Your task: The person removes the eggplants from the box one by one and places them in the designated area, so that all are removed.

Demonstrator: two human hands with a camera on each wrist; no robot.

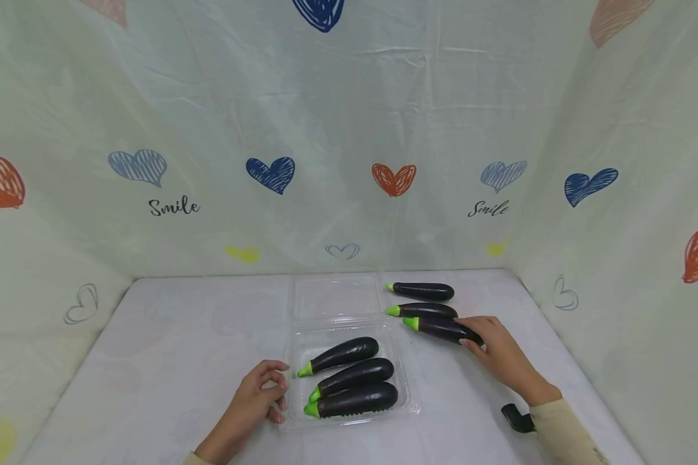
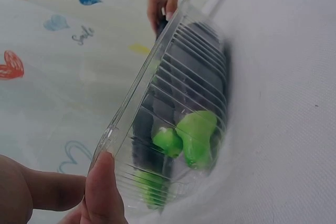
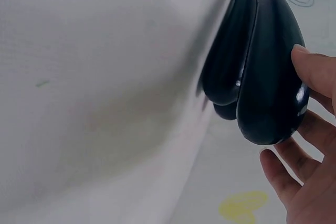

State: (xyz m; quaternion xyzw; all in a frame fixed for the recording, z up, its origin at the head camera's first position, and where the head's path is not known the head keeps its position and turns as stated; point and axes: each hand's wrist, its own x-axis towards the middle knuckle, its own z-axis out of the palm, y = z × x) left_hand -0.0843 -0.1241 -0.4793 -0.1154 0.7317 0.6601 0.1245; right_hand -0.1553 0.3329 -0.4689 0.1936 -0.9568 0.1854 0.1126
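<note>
Three dark eggplants with green stem ends, the middle one (image 1: 357, 378) among them, lie side by side in a clear plastic clamshell box (image 1: 408, 387). Its lid (image 1: 337, 278) lies folded back behind it. At the box's left edge, my left hand (image 1: 258, 397) pinches the rim (image 2: 107, 140) between thumb and finger. To the right of the box, my right hand (image 1: 500, 355) grips the thick end of another eggplant (image 1: 442, 329). This one lies against a second loose eggplant (image 1: 424, 310), with a third (image 1: 423, 290) farther back.
A black curved object (image 1: 518, 418) lies by the right sleeve, partly covered by it. The white-covered table (image 1: 198, 336) meets a hanging cloth (image 1: 337, 129) printed with hearts at the back and sides.
</note>
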